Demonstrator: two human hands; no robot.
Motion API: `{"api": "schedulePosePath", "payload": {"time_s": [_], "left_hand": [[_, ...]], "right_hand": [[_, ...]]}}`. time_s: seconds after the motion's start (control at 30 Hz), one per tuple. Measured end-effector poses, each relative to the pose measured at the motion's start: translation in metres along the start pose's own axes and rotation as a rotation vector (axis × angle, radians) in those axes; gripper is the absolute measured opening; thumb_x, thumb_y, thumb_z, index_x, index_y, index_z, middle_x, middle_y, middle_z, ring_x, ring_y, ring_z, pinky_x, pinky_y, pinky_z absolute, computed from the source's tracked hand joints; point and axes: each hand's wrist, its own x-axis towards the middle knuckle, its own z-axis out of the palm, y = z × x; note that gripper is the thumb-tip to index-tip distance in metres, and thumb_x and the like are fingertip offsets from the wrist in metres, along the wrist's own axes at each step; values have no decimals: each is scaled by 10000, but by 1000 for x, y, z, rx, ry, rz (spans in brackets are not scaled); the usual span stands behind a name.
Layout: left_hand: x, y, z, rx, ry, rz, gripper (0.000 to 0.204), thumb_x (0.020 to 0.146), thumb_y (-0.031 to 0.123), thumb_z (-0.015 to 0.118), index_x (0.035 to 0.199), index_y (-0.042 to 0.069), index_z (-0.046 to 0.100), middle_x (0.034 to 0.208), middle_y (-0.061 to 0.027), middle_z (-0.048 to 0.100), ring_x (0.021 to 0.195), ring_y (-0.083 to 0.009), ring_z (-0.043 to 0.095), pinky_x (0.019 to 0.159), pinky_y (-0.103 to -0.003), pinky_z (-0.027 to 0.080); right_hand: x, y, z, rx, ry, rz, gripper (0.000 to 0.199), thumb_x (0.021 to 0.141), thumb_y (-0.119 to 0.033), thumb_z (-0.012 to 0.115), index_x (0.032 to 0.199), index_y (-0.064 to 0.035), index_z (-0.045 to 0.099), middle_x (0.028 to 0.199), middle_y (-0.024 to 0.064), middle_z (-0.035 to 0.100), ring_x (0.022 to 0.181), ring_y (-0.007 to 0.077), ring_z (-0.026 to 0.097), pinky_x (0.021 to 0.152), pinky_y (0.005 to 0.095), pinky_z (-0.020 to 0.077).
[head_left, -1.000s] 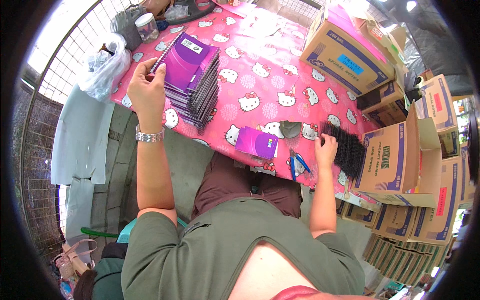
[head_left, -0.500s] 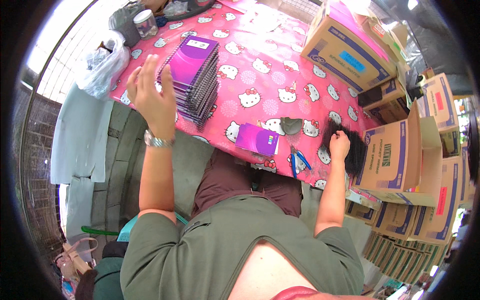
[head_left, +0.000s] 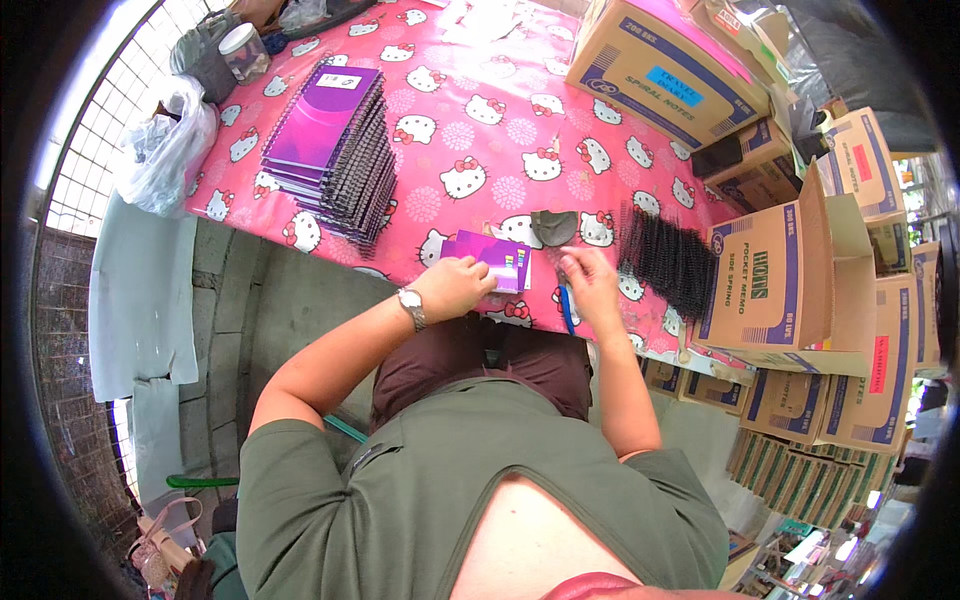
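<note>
Left hand (head_left: 460, 286) on purple covers (head_left: 510, 263) at 8 o'clock, fingers curled, grip unclear; right hand (head_left: 592, 286) at 3 o'clock, fingers bunched, pinch unclear.

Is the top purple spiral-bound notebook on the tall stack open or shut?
Shut: the top purple spiral-bound notebook lies with its cover flat, facing up, no inner pages spread.

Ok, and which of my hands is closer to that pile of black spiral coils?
Your right. The right hand is just left of the black spiral coils; the left hand is farther left, at the purple sheets.
</note>
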Motion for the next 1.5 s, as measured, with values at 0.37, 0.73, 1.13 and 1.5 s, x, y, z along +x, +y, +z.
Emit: {"api": "schedulePosePath", "payload": {"time_s": [0.37,0.73,1.13,1.5], "left_hand": [[27,3,-7,10,418,-228,200,870,241,649,1011,103,622,935,-68,627,954,-246,605,975,-418,388],[17,11,-4,12,406,-265,177,895,280,651,966,119,631,905,-54,616,942,-227,596,1002,-432,367],[18,12,1,10,377,-262,184,896,269,647,1000,117,637,938,-38,645,983,-218,610,1073,-442,333],[23,28,10,23,302,-253,304,862,235,651,1159,179,616,1048,-18,625,1107,-194,582,1190,-583,110]], "right_hand": [[-8,-11,32,81,-32,-128,241,901,12,629,1106,-86,707,944,49,599,844,152,579,736,275,467],[-18,-3,31,99,-176,-177,277,901,1,633,1147,-103,707,930,68,586,877,186,596,782,305,491],[-11,10,30,317,-340,-64,292,957,-39,590,1231,-95,677,949,32,558,846,128,535,758,256,453],[-11,-30,26,232,-319,108,374,905,-94,689,1262,-72,577,894,68,637,723,145,570,700,292,496]]}}
